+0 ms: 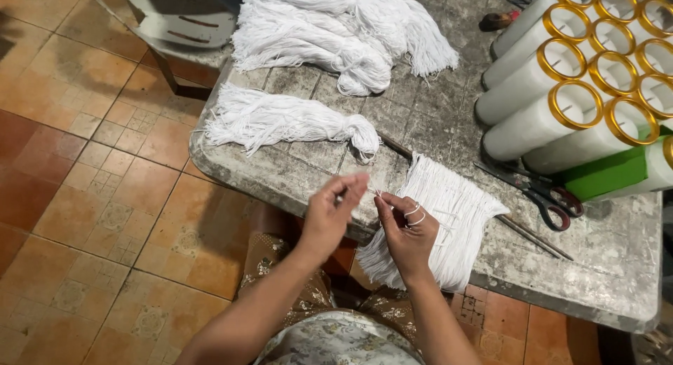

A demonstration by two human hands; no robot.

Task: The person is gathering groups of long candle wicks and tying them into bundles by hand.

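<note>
Both hands meet just over the near edge of the worn grey stone worktop point(617, 267), where the left hand point(329, 214) and right hand point(409, 232) each pinch, fingers pressed together, an end of a thin white cotton strand point(371, 192) stretched taut between them. The flat fan of cut white strands point(442, 221) lies directly beside the right hand, within easy reach. Loose white yarn hanks point(287, 120), red-handled scissors point(550, 197) and gold-rimmed white glass candles point(554, 106) sit farther back, clear of the hands.
</note>
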